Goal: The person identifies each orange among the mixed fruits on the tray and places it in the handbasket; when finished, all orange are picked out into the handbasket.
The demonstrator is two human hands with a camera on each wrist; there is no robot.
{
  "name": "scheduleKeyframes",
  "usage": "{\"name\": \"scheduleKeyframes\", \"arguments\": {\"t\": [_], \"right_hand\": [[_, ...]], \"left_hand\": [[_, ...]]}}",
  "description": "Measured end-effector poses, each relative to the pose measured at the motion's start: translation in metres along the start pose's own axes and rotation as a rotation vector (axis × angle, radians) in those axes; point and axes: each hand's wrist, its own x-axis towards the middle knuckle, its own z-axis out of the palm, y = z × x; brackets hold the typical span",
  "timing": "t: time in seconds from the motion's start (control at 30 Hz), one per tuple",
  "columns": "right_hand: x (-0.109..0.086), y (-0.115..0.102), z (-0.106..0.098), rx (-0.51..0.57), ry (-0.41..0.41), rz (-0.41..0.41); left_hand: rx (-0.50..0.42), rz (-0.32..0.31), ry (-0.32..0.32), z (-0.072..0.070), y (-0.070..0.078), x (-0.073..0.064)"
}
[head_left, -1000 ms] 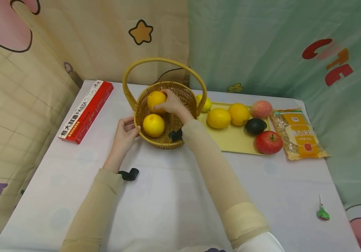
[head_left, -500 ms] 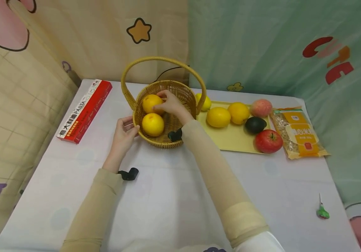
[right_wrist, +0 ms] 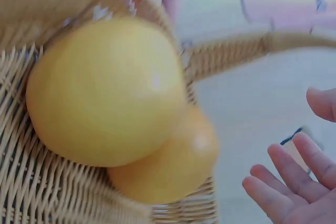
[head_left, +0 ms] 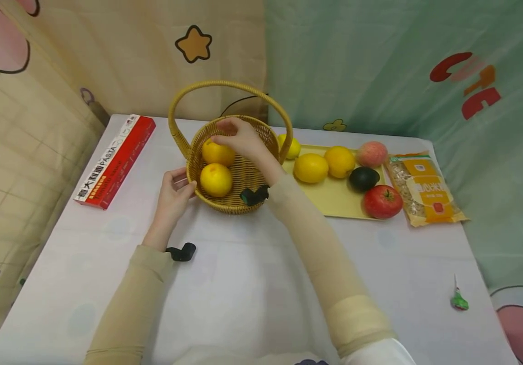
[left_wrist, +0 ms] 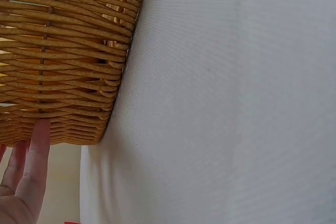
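Two oranges lie in the round wicker basket (head_left: 247,177): a rear orange (head_left: 218,153) and a front orange (head_left: 216,180). My right hand (head_left: 242,141) is raised above the basket, just over the rear orange; in the right wrist view its fingers are spread and apart from the fruit. The left hand (head_left: 173,195) holds the basket's left side, thumb at the rim. In the left wrist view its fingers (left_wrist: 37,163) lie against the outer wicker wall. Both oranges (right_wrist: 105,93) fill much of the right wrist view.
Right of the basket, a yellow tray (head_left: 334,203) bears lemons, an orange, a peach (head_left: 372,153), an avocado (head_left: 363,179) and an apple (head_left: 382,202). A grain bag (head_left: 427,188) lies beyond it. Left is a pasta box (head_left: 115,162); a lollipop (head_left: 459,300) lies front right.
The right hand has let go of the rear orange and lifted off it. That orange has settled to the left, behind the other. The left hand stays at the basket; the head view has shifted slightly.
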Motion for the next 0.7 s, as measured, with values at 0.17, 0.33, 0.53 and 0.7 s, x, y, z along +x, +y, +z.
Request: {"name": "scheduleKeyframes", "arguments": {"t": [0.17, 0.33, 0.53, 0.7], "right_hand": [[-0.032, -0.009, -0.005, -0.013, -0.023, -0.083], [-0.067, 0.004, -0.013, 0.022, -0.054, -0.117], [-0.108, 0.038, -0.035, 0.081, -0.046, -0.103], [-0.133, 0.068, -0.057, 0.108, 0.019, -0.102]], "left_hand": [[-0.005, -0.002, 0.003, 0.001, 0.001, 0.000], [-0.006, -0.010, 0.009, 0.000, 0.000, -0.001], [-0.013, -0.003, 0.009, 0.001, 0.000, -0.001], [-0.006, 0.008, 0.009, 0.002, 0.000, 0.000]]}}
